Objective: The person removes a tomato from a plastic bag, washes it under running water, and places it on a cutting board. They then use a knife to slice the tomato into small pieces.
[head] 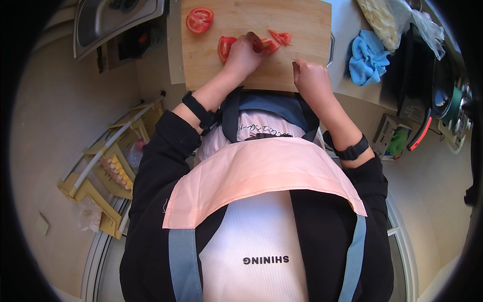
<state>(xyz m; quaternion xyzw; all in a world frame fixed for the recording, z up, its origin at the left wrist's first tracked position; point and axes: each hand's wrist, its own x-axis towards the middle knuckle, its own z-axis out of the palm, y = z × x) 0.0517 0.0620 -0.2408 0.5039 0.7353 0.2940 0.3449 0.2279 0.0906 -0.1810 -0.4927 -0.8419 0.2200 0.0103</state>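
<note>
On the wooden cutting board (pixel 211 75) my left hand (pixel 247 53) holds a piece of tomato (pixel 270 46) under its curled fingers. My right hand (pixel 311 75) is closed at the board's near right part, around what looks like a knife handle; a thin blade (pixel 288 54) shows faintly, running up and left towards the tomato. Small cut tomato pieces (pixel 281 37) lie just beyond the blade. A tomato wedge (pixel 225 48) rests left of my left hand, partly hidden by it. Half a tomato (pixel 199 20), cut face up, lies at the board's far left.
A steel sink (pixel 120 22) is at the upper left. Right of the board lie a blue cloth (pixel 368 57) and a plastic bag of pale food (pixel 379 22). Beyond them is a dark pan with a red-edged handle (pixel 419 134). A shelf rack (pixel 109 147) with eggs stands lower left.
</note>
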